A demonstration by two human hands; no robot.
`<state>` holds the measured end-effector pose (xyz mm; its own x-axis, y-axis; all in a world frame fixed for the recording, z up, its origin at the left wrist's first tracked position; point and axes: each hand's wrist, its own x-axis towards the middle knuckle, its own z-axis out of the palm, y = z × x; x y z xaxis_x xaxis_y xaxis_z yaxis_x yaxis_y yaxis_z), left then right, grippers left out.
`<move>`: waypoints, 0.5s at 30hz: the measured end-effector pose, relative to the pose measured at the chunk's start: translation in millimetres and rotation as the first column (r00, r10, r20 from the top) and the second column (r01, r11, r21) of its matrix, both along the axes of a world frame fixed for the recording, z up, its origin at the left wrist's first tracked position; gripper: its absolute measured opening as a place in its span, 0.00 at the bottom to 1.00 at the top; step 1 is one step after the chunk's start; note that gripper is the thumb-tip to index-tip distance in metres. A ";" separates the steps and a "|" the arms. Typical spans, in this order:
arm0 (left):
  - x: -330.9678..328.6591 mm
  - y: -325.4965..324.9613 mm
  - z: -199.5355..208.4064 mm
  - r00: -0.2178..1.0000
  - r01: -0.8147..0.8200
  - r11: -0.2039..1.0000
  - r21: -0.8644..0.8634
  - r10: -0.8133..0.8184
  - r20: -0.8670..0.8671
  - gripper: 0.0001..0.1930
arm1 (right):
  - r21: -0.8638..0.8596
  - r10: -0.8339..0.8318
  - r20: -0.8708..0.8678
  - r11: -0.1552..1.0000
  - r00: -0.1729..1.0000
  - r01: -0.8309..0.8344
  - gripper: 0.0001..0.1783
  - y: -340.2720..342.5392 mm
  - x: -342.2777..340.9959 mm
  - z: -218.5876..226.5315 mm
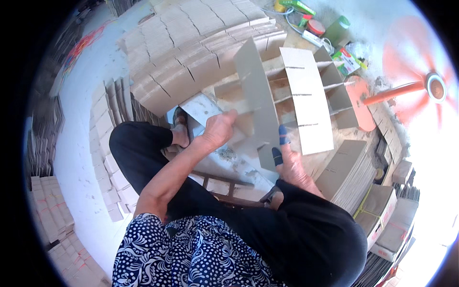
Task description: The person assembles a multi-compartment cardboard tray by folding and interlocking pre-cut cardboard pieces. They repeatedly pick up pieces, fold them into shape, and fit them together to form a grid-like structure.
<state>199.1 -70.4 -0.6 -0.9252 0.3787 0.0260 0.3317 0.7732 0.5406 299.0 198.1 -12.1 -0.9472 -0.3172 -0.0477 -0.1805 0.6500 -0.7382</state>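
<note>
Curls left hand beside a slotted cardboard strip, over the left part of a cardboard divider grid; cannot tell whether gripping. Spreads blue-wrapped fingertips of right hand wide at the strip's edge.

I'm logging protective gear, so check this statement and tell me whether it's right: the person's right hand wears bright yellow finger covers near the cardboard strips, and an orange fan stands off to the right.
The colour is wrong: the head view shows dark blue finger covers on the right hand, near the cardboard strips, with an orange fan off to the right.
</note>
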 end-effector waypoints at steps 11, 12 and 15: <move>-96.0 -20.7 6.2 0.974 -0.209 0.976 -0.064 0.202 -0.102 0.11 | 0.161 -0.011 -0.009 0.987 1.000 0.012 0.55 -17.1 -16.5 54.4; -95.2 -19.8 4.6 0.980 -0.196 0.978 -0.066 0.193 -0.054 0.10 | 0.183 0.017 -0.035 0.983 0.999 -0.011 0.55 -14.3 -17.8 50.5; -93.6 -17.6 4.1 0.983 -0.178 0.984 -0.026 0.176 -0.057 0.08 | 0.221 0.067 -0.060 0.974 0.996 -0.052 0.54 -11.1 -15.8 39.0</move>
<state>105.5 -88.0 3.5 -0.9752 0.2102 0.0690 0.2161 0.8383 0.5006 283.2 187.0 26.8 -0.9302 -0.3621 -0.0602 -0.2677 0.7814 -0.5638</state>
